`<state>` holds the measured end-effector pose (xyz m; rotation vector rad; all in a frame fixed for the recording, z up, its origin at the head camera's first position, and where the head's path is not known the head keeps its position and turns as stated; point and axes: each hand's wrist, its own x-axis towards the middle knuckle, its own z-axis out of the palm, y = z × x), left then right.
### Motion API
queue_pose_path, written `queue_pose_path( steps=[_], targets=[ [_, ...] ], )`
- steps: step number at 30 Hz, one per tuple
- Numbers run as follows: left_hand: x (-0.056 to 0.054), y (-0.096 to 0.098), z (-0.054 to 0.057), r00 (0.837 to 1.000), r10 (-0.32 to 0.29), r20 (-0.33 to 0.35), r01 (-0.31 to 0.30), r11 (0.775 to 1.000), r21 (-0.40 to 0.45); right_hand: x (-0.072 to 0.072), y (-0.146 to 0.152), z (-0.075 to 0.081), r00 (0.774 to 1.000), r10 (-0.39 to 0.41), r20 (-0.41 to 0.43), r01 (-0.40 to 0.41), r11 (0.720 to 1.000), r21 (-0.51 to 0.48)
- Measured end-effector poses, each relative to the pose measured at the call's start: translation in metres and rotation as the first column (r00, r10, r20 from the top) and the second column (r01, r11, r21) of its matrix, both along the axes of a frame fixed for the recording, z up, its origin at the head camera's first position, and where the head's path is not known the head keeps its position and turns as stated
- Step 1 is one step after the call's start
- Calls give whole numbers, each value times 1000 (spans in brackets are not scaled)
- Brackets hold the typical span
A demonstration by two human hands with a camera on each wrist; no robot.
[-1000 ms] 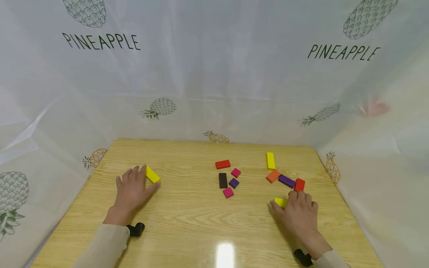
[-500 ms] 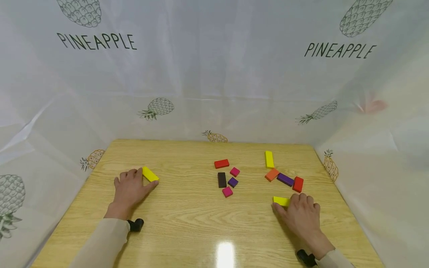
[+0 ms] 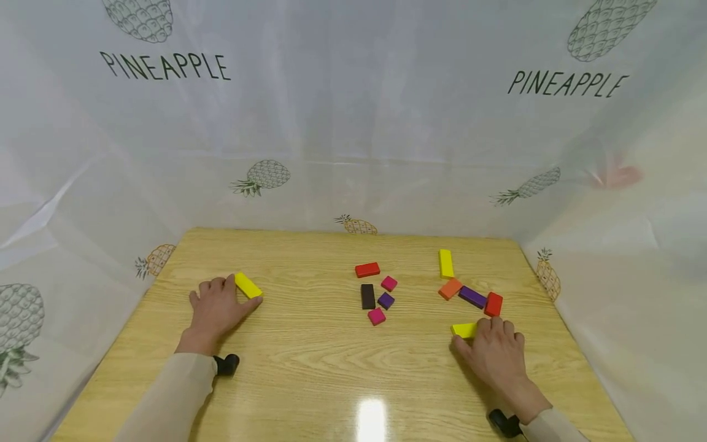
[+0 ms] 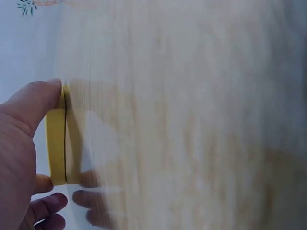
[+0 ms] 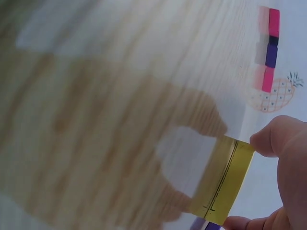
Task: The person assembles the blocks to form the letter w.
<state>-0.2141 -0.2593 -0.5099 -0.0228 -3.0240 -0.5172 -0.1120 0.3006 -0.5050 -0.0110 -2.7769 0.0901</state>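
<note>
At the table's left side my left hand [image 3: 216, 312] pinches a yellow rectangular block [image 3: 248, 285] by its ends, thumb at the near end and index finger at the far one. In the left wrist view this yellow block [image 4: 56, 141] lies flat on the wood, the other fingers curled beside it. My right hand [image 3: 499, 356] holds another yellow block [image 3: 464, 330] end to end between thumb and fingertips; the right wrist view shows its long side [image 5: 235, 179] down on the tabletop. Just beyond the right fingers lies a red block [image 3: 494, 304].
Mid-table lie a red block [image 3: 367, 270], a dark brown block [image 3: 367, 296], a small purple block [image 3: 386, 300] and pink blocks [image 3: 377, 317]. Farther right are a yellow block [image 3: 446, 264], an orange block [image 3: 450, 288] and a purple block [image 3: 472, 297]. A pineapple-print curtain [image 3: 353, 123] surrounds the table [image 3: 309, 380].
The left hand's fingers have drawn in and its block has shifted slightly left. The right hand has eased a little toward the near edge, uncovering more of the red block.
</note>
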Motion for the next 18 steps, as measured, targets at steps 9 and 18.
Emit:
queue_pose_path(
  steps=[9, 18],
  targets=[
    [-2, 6, 0, 1000, -21, 23, 20, 998, 52, -3, 2, 0, 995, -11, 94, 16, 998, -56],
    [1, 12, -5, 996, -91, -1, 91, 995, 43, -6, 4, -1, 992, 9, 122, 0, 997, -75]
  ],
)
